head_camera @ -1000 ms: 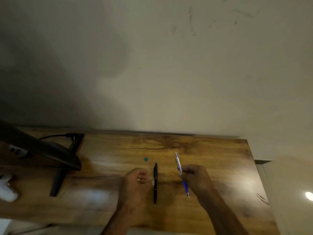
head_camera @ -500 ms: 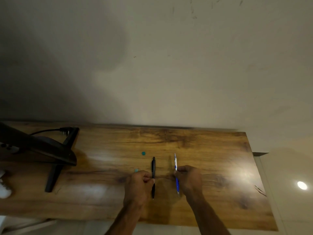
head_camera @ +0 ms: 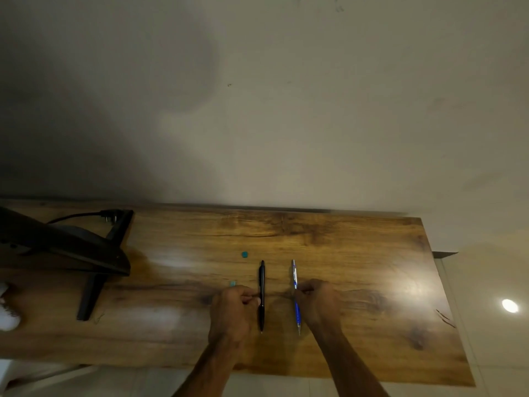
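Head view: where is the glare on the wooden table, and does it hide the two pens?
In the head view, glare lies on the table right of the right hand, paler patches left of the left hand; neither covers the black pen or blue pen; the wall darkens leftward.

The dark stand at the left end of the counter is cut off by the left edge. So is a white object by the near edge, which cannot be identified. Both forearms are cut by the bottom edge. A middle stretch of the blue pen is hidden by fingers of the right hand. A teal piece, left of the black pen, is half hidden behind the left hand. A second teal piece is too small to be identified.
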